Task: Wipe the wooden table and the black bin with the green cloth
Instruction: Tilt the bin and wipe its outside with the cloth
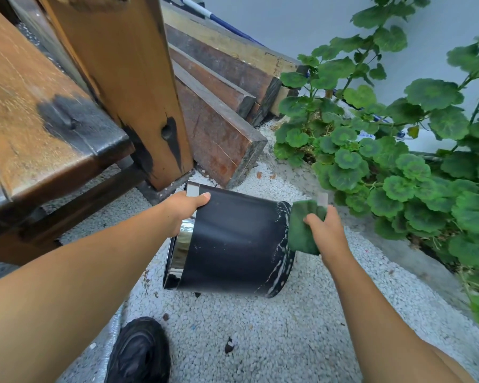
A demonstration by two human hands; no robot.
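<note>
No text, label, brand, number or sign can be read anywhere in the view. The round black metal bin (pixel 233 241) bears only pale scuffs and streaks near its base, no lettering, and the folded green cloth (pixel 302 230) carries no legible tag.

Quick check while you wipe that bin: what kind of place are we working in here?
Most likely an outdoor garden or patio corner. White gravel covers the ground, a leafy green plant grows beside a pale wall, and weathered timber beams lie stacked next to the wooden table.
</note>
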